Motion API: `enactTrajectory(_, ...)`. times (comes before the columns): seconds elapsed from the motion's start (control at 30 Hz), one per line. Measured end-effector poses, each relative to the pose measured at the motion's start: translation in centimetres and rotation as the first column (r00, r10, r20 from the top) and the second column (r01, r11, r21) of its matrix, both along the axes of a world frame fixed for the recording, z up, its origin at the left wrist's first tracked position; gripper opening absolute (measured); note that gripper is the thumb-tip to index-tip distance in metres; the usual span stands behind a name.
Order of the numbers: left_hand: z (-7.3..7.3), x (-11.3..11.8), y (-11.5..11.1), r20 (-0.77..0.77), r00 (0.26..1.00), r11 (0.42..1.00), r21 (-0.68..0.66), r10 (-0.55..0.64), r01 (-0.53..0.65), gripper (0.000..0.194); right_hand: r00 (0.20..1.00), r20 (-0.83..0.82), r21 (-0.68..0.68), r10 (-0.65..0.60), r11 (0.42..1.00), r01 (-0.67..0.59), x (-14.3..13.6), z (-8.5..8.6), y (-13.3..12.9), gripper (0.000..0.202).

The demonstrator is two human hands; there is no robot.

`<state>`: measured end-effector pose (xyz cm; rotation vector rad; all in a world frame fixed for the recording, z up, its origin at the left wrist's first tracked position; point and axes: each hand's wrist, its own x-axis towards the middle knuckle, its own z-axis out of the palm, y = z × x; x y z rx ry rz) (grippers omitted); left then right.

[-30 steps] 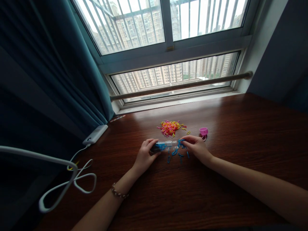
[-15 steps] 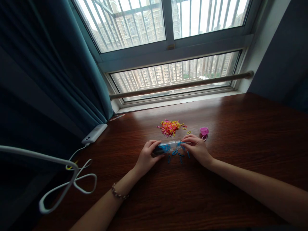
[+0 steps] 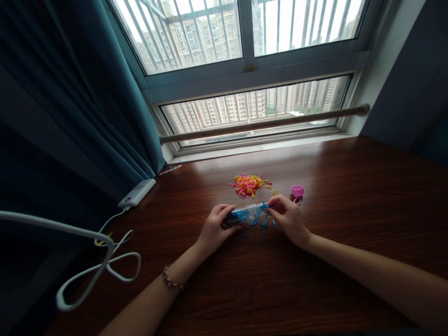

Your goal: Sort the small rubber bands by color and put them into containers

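A clear bottle lies nearly on its side, its mouth toward the right, with blue pieces inside. My left hand is wrapped round its dark base end. At the mouth, blue pieces stick out, and the fingertips of my right hand pinch them. Several loose blue pieces lie on the table below the mouth. Behind the bottle is a pile of pink, red and yellow pieces.
A pink cap with a ring lies behind my right hand on the brown table. At the left are a white device and its looped white cable, beside a blue curtain. A window is behind the table.
My right hand has shifted slightly right, away from the bottle's mouth. The bottle's mouth end is a little higher and further right, and more blue shows at the opening.
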<state>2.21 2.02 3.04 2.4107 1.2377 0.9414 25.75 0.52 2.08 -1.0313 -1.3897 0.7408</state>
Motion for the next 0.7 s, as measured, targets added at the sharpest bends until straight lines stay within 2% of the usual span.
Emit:
enactTrajectory(0.13, 0.1, 0.1, -0.1, -0.008, 1.0, 1.0, 0.001, -0.011, 0.011, 0.048, 0.999, 0.029, -0.006, -0.023, 1.0, 0.023, 0.1, 0.2, -0.3, 0.016)
enactTrajectory(0.27, 0.1, 0.1, -0.1, -0.008, 1.0, 1.0, 0.003, -0.006, 0.006, 0.049, 0.982, 0.154, 0.085, -0.111, 0.991, 0.099, 0.3, 0.3, -0.3, 0.011)
enactTrajectory(0.33, 0.1, 0.1, -0.1, -0.005, 1.0, 1.0, 0.008, -0.004, 0.004, 0.049, 0.978, 0.178, 0.127, -0.112, 0.988, 0.09, 0.3, 0.4, -0.3, 0.009)
enactTrajectory(0.47, 0.1, 0.1, -0.2, -0.005, 1.0, 1.0, 0.001, -0.004, 0.004, 0.049, 0.986, 0.16, 0.153, -0.05, 0.988, 0.025, 0.2, 0.8, -0.4, 0.014)
enactTrajectory(0.57, 0.1, 0.0, -0.1, 0.002, 1.0, 1.0, -0.017, 0.003, -0.003, 0.048, 0.989, 0.137, 0.139, -0.052, 0.99, 0.033, 0.1, 1.1, -0.6, 0.015)
enactTrajectory(0.7, 0.1, -0.1, 0.1, 0.017, 1.0, 1.0, -0.03, 0.008, -0.008, 0.046, 0.998, -0.047, 0.09, 0.053, 0.995, -0.049, -0.3, 0.9, -0.8, 0.014)
